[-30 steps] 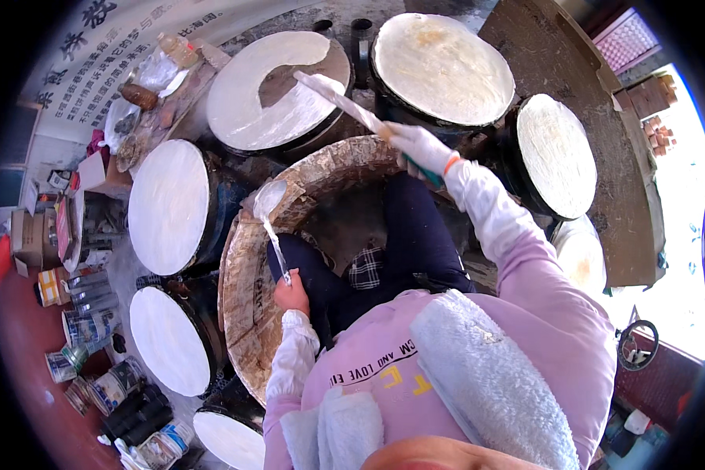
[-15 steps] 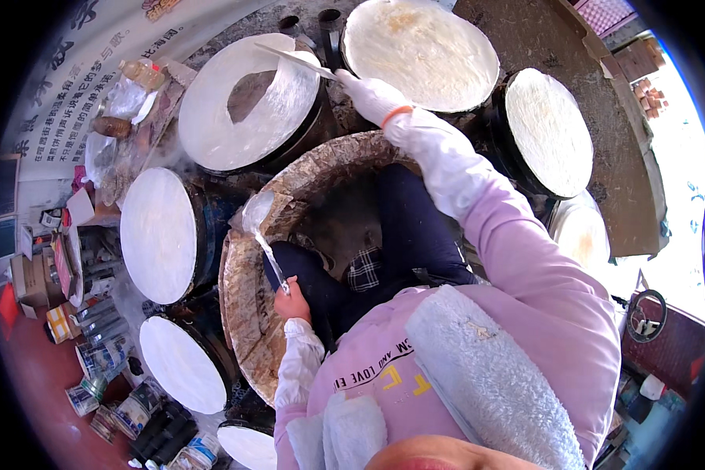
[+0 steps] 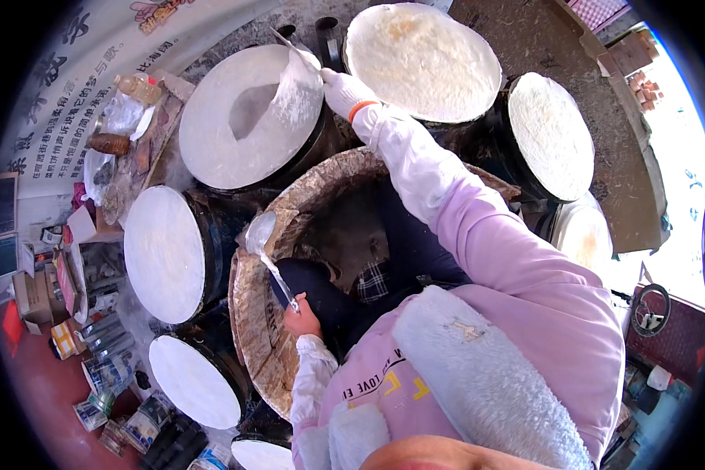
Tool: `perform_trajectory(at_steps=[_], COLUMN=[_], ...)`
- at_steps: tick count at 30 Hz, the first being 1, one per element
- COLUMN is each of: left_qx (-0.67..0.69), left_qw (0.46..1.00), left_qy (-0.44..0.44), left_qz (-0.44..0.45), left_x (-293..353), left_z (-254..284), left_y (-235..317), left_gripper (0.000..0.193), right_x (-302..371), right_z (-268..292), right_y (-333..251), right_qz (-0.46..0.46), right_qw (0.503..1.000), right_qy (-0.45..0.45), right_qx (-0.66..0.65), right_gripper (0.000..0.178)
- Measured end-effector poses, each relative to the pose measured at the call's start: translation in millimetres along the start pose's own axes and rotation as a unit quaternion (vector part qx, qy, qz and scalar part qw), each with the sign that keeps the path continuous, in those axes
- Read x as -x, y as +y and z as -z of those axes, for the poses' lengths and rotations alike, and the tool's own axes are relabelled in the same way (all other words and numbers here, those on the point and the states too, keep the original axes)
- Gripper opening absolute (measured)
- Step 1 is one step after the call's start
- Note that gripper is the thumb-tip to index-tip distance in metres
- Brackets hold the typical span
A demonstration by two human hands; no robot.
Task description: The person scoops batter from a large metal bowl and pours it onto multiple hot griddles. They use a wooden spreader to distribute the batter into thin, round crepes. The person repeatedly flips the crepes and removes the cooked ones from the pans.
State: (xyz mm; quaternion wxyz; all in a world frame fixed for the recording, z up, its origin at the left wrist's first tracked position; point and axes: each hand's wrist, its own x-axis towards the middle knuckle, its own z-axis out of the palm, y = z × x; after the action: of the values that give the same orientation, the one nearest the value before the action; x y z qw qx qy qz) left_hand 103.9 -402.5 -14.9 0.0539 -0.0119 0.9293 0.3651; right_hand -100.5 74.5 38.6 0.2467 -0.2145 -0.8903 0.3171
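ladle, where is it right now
In the head view, the ladle is left of centre, held by the left hand, its bowl over the basket rim beside the left griddle.

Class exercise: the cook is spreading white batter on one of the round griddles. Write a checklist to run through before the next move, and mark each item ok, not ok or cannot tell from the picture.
1. Right hand grips the thin spreader: ok, gloved fingers closed on its near end.
2. Spreader touching the batter on the griddle: ok, its blade lies in the white layer.
3. Griddle fully coated: not ok, a bare grey patch shows near the middle.
4. Left hand holds the ladle: ok.
5. Ladle loaded with batter: cannot tell.
6. Griddle heat: cannot tell.
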Motion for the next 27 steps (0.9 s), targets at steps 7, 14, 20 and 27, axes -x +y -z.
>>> perform_trajectory(at_steps=[7,14,20,27], left_qx=[-0.006,0.032,0.088,0.365], left_qw=[0.999,0.998,0.996,0.894], left_qy=[-0.019,-0.008,-0.016,-0.182], left_qz=[0.050,0.061,0.020,0.187], left_x=[3,8,6,16], left_z=[8,9,16,123], left_y=[7,-5,3,148], left_gripper=[0.025,0.024,0.023,0.030], right_x=[89,104,98,45], right_z=[31,61,0,14], right_y=[-79,-52,-127,-64], right_qz=[0.009,-0.056,-0.048,-0.028], right_qw=[0.988,0.993,0.985,0.989], right_qy=[-0.151,-0.089,-0.161,-0.078], right_qx=[0.017,0.056,0.044,0.119], right_gripper=[0.042,0.046,0.046,0.031])
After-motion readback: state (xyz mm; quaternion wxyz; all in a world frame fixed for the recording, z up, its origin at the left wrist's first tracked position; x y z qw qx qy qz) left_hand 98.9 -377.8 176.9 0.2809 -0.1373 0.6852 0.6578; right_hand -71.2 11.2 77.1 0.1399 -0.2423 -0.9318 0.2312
